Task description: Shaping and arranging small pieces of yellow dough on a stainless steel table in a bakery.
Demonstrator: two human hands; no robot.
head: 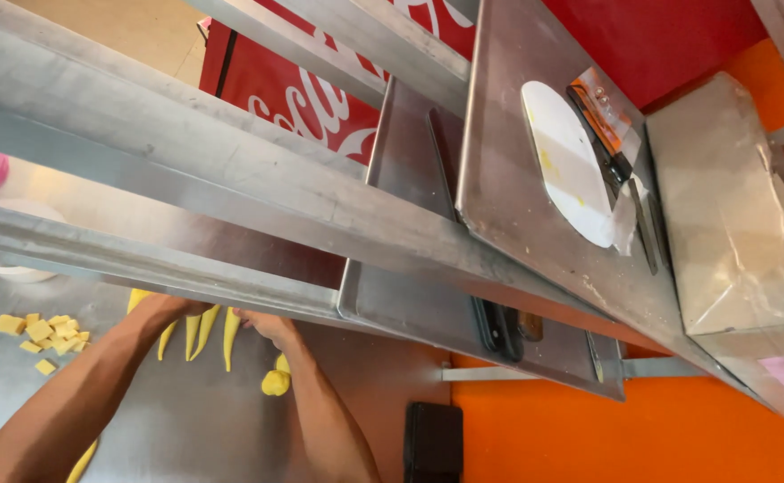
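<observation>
My left hand (161, 310) and right hand (265, 324) sit side by side under the shelf rail (186, 268), at the dough strips (206, 331) on the counter (186, 420). Dough cubes (45, 333) lie left of them. A dough lump (276, 382) lies just beside my right wrist. Trays (517, 206) are stacked upper right.

Steel counter (186, 429) bears yellow strips (206, 329), yellow cubes (48, 333), a lump (275, 382).

Bright, even light; soft glare streaks the steel shelf rails (231, 192) and trays (535, 224). Wide-angle stretch bends the edges. Near rails look slightly soft, shadowing the worktop (195, 420) beneath.
</observation>
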